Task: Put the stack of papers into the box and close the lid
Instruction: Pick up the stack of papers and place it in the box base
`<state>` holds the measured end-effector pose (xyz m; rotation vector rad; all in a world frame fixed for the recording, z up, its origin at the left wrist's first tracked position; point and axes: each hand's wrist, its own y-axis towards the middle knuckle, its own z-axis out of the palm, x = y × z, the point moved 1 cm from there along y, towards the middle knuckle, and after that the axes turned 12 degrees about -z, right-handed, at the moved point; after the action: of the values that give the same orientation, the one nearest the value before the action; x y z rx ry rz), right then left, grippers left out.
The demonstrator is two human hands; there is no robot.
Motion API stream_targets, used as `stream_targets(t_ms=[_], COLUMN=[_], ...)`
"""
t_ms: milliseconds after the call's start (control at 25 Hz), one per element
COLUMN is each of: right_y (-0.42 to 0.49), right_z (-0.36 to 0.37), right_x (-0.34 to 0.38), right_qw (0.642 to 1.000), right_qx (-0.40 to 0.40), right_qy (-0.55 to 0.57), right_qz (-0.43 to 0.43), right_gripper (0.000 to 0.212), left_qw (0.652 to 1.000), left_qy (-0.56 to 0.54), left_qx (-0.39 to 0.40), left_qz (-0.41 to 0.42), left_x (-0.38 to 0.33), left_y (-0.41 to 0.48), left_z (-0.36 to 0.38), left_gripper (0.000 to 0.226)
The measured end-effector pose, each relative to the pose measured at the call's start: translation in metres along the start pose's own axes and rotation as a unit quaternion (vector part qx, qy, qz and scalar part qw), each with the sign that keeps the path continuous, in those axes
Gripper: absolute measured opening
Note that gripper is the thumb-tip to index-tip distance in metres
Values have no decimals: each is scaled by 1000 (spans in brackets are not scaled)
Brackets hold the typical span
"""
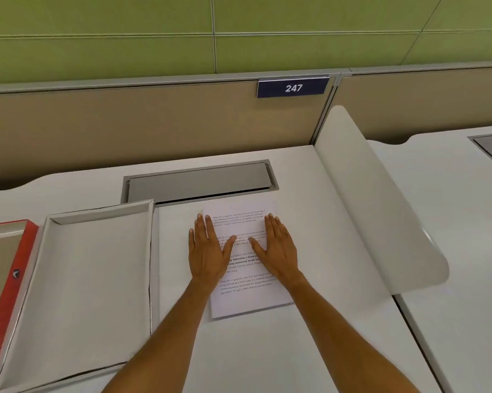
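White stack of papers [247, 296], printed paragraphs on top, lies flat mid-bench [267, 350]; left hand [208, 251] and right hand [277, 246] pressed flat, fingers loosely spread. Box [91, 279] open beside.

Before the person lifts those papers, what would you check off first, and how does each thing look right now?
1. Both hands on the stack of papers: ok, left hand and right hand lie flat on it.
2. Papers actually gripped: not ok, palms only rest on top.
3. Stack squared up: ok, edges look aligned.
4. Box open and empty: ok, it sits left of the stack.
5. Lid out of the way: ok, the red-edged lid lies further left.
6. Path to the box clear: ok, bare desk between them.
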<state>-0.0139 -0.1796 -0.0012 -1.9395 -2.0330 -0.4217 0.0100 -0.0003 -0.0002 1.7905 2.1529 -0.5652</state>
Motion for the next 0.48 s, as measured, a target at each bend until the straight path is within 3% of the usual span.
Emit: stream_targets(t_ms=[240,480], right_y=[-9,-9], right_z=[10,9], right_x=[-1,0], right_qw=[1000,993], right_qx=[3,-14], right_qy=[27,99], right_qz=[15,57], right_gripper=[81,91], left_qw=[994,985], left_qy=[-49,-88], left_qx=[54,100], left_qz=[-82,-114], left_x=[5,-3], left_y=[-15,-11], left_z=[15,8], left_gripper=[94,86])
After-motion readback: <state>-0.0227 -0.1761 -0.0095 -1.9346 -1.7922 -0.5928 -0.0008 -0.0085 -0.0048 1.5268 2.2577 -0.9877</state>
